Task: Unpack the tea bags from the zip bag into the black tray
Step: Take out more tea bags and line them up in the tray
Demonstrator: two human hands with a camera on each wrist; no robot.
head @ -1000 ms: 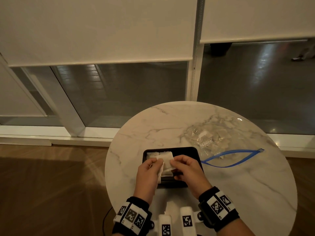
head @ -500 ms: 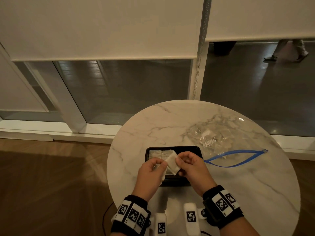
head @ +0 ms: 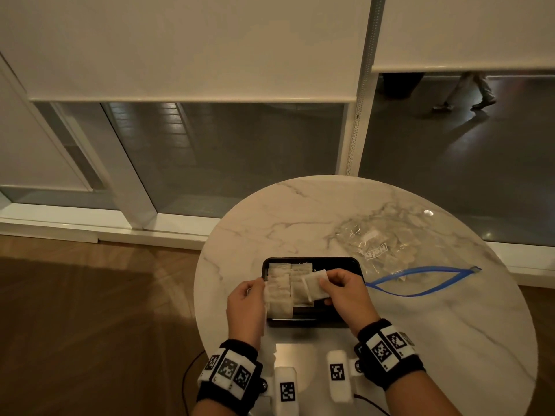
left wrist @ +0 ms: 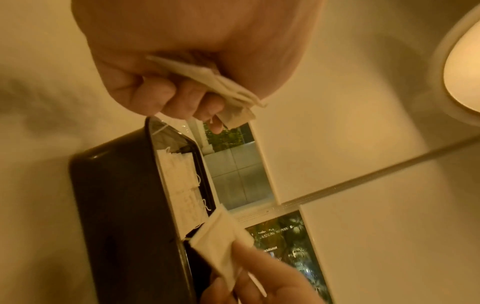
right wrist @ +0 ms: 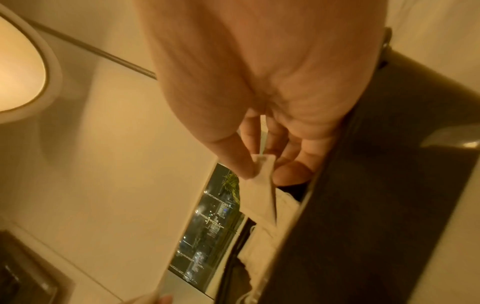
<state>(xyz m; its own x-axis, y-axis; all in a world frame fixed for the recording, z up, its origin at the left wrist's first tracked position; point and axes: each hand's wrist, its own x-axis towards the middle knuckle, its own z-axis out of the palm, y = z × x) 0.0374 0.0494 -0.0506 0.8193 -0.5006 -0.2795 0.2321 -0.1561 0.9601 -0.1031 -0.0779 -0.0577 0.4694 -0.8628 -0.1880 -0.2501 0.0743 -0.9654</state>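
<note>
The black tray (head: 306, 322) sits on the round marble table (head: 435, 340) and holds rows of white tea bags (head: 285, 274). My left hand (head: 258, 291) is at the tray's left edge, its fingers curled round a small stack of tea bags (left wrist: 221, 86). Over the tray's right half, my right hand (head: 326, 285) pinches a single tea bag (head: 313, 285) between thumb and fingers; the pinch shows clearly (right wrist: 259, 181). The clear zip bag (head: 399, 253) lies behind and right of the tray with its blue zip (head: 420, 280) gaping open. More tea bags show inside it.
The table's near edge lies just below the tray. Tall windows with lowered blinds (head: 192, 46) stand behind the table, and wooden floor (head: 90, 310) lies to the left. A person's legs (head: 468, 91) pass outside the right window.
Both hands were holding the tea bags together over the tray. They have since drawn apart: the right hand took one tea bag to the right, and the left keeps the stack.
</note>
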